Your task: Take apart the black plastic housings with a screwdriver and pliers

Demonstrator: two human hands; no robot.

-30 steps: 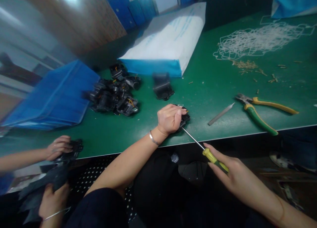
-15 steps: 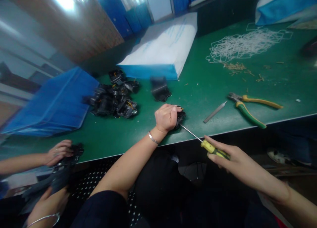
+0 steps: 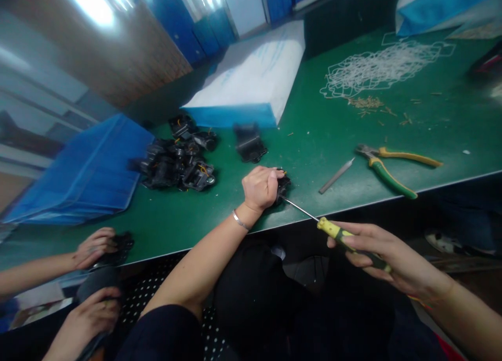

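Black plastic part (image 3: pixel 284 183) on the green worktop (image 3: pixel 314 136), close to its front edge, pinned under the left hand (image 3: pixel 259 187); fingers curled and pressed tight over it, seen only at its right end. Screwdriver (image 3: pixel 338 233) with yellow handle gripped in the right hand (image 3: pixel 386 254), fingers closed round the handle, out beyond the worktop edge; thin shaft angled up and left, tip meeting the part. Right of these: flat metal blade (image 3: pixel 336 176), then pliers (image 3: pixel 388 165) with yellow and green grips. Behind the left hand: single black part (image 3: pixel 249 141), heap of like parts (image 3: pixel 178 159) to its left. Further back: white and blue sack (image 3: pixel 251 81), tangle of white wire (image 3: pixel 376 68). Far left: co-worker's hand (image 3: pixel 94 246) on another black piece.
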